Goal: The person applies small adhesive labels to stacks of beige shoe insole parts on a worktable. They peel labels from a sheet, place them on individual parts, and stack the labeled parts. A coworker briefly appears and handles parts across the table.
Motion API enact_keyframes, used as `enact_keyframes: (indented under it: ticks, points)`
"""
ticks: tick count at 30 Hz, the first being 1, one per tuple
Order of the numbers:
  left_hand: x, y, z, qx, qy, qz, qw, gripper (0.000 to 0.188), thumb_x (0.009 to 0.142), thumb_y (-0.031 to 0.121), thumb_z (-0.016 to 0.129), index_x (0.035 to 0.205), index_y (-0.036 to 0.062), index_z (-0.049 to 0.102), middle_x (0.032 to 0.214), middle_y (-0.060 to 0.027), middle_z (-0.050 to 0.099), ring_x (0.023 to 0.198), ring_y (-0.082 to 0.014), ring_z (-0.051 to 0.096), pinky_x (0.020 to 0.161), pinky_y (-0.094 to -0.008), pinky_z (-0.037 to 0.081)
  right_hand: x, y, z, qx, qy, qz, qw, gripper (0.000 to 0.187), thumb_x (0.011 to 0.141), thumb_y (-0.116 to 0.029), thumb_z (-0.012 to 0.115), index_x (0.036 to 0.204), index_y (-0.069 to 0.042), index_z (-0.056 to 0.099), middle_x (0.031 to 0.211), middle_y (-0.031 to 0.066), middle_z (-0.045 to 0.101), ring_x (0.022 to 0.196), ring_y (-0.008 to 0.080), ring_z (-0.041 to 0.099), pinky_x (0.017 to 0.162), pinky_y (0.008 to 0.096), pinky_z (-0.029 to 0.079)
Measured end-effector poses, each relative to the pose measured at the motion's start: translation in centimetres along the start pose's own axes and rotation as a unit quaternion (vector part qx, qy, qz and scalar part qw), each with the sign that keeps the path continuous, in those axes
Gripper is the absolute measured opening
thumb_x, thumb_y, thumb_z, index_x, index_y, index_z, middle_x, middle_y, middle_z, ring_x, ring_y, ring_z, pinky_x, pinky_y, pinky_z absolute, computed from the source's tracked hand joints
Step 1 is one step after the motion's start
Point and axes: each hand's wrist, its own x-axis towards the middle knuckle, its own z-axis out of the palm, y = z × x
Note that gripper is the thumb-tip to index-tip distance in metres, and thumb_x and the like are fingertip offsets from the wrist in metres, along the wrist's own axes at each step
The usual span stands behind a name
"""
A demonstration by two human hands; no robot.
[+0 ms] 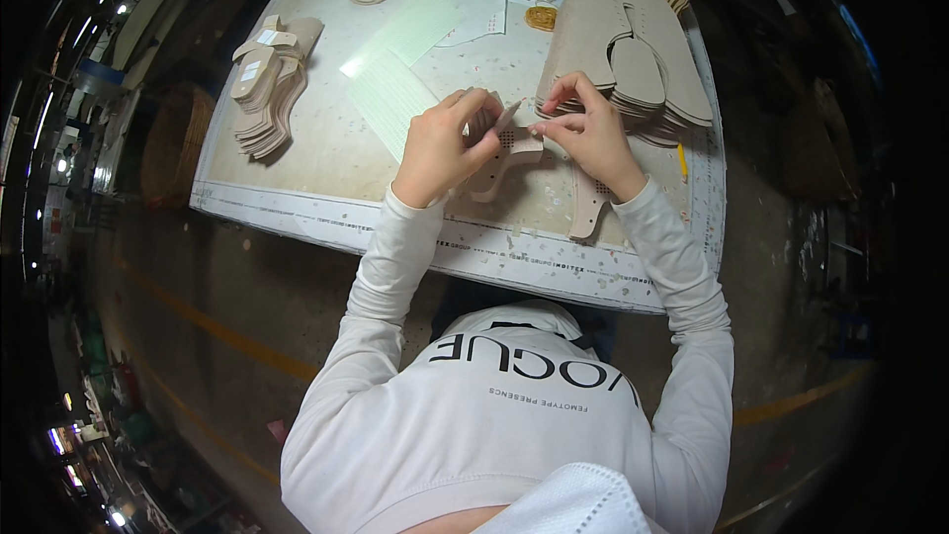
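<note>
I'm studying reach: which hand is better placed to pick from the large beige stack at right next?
Likely the right hand, close to that stack; the left hand is farther off, beside a perforated piece.

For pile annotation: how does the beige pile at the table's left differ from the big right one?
The left pile is smaller than the right pile. White labels sit on the left pile; none shows on the right pile. Both are flat beige pieces stacked on the table.

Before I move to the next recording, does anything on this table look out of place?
Yes: small pale scraps litter the white table, notably around its front right corner, looking like uncleared debris. The beige cut-piece stack at left is unevenly fanned.
</note>
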Motion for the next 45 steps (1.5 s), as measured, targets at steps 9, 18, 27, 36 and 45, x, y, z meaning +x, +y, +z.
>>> enact_keyframes:
  ticks: [9,18,27,36,45]
  points:
    - [-0.2,0.3,0.2,0.016,0.024,-0.011,1.0,0.058,0.08,0.01,0.067,0.134,0.0149,0.044,0.069,-0.0108,0.065,0.051,-0.0247,0.062,0.051,-0.0342,0.048,-1.2,-0.6,1.9,-0.175,-0.04,-0.144,0.973,0.028,0.08,0.003,0.069,0.101,-0.002,0.052,0.096,0.0098,0.059,0.082,0.0249,0.069,0.066,0.0333,0.059]
    - [-0.5,0.8,0.2,0.065,0.021,0.013,0.998,0.045,0.077,0.01,0.072,0.119,0.0171,0.057,0.083,-0.0065,0.067,0.064,-0.0263,0.067,0.057,-0.0352,0.051,-1.2,-0.3,2.2,-0.333,-0.03,-0.256,0.907,0.027,0.08,0.001,0.067,0.102,-0.005,0.051,0.092,0.012,0.058,0.08,0.0329,0.067,0.066,0.0417,0.055]
    - [-0.7,1.8,0.6,0.112,-0.008,-0.017,0.994,0.04,0.071,0.017,0.081,0.105,0.0146,0.061,0.096,-0.0034,0.067,0.08,-0.0256,0.07,0.067,-0.0343,0.055,0.8,-0.4,-0.7,0.025,-0.035,0.002,0.999,0.031,0.089,0.007,0.062,0.117,-0.001,0.052,0.106,0.0062,0.058,0.101,0.015,0.066,0.079,0.0245,0.055]
    - [-0.4,1.2,0.6,0.075,0.021,-0.012,0.997,0.04,0.071,0.011,0.076,0.108,0.0151,0.062,0.095,-0.0034,0.067,0.076,-0.0268,0.069,0.064,-0.035,0.054,0.5,-1.2,1.4,-0.01,-0.106,-0.038,0.994,0.08,0.072,0.017,0.057,0.143,-0.018,0.047,0.121,0.0116,0.046,0.095,0.0205,0.065,0.079,0.0309,0.06]
    - [-0.7,2.0,1.0,0.131,-0.005,-0.014,0.991,0.04,0.07,0.016,0.078,0.106,0.0185,0.061,0.091,-0.0028,0.065,0.077,-0.0269,0.068,0.065,-0.0368,0.055,0.9,-0.5,1.8,-0.218,-0.038,-0.147,0.964,0.081,0.072,0.019,0.053,0.143,-0.019,0.046,0.118,0.0134,0.046,0.09,0.028,0.064,0.077,0.0364,0.057]
